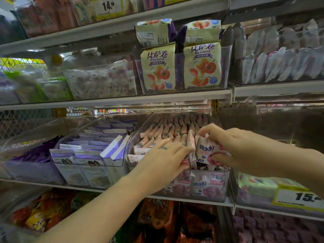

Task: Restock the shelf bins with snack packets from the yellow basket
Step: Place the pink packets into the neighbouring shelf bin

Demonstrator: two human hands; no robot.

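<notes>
**Slotting one more pink pkt into the middle-shelf bin, near-right corner**

The clear bin (217, 197) on the middle shelf looks nearly full w/ upright rows of pink packets (168, 132) running far to near. Your left hand (163, 158) lies flat on the near rows, fingers straight, pressing them left to open a gap, so hold that pressure. Your right hand (233, 146) pinches the pink snack packet (204, 152) btwn curled fingers and thumb, just above the near-right corner. Drop it in upright, label facing near like the front row. Then ease the left hand off so the row closes w/o crumpling it. Yellow basket: can't pick it out here.
</notes>
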